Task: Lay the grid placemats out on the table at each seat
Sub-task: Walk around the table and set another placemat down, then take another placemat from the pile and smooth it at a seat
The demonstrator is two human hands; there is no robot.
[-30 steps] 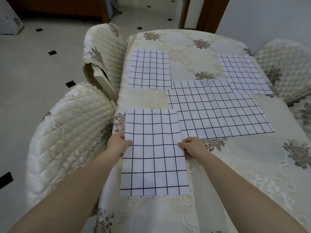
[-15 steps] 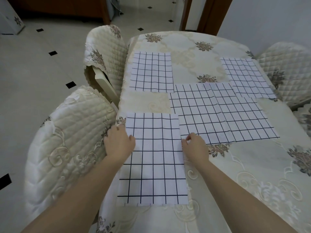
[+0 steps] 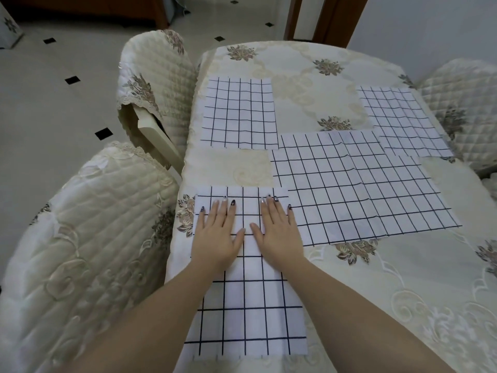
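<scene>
placemat: lies flat at the near seat on the table
left hand: fingers straight, pressing it
right hand: the same, alongside

A cream tablecloth with brown flower motifs covers the table. At the table's left edge stand a near chair and a far chair, both in quilted cream covers. A third chair in a like cover stands at the far right edge. The floor is pale tile with small black diamonds. A wooden door frame rises beyond the far edge.
</scene>
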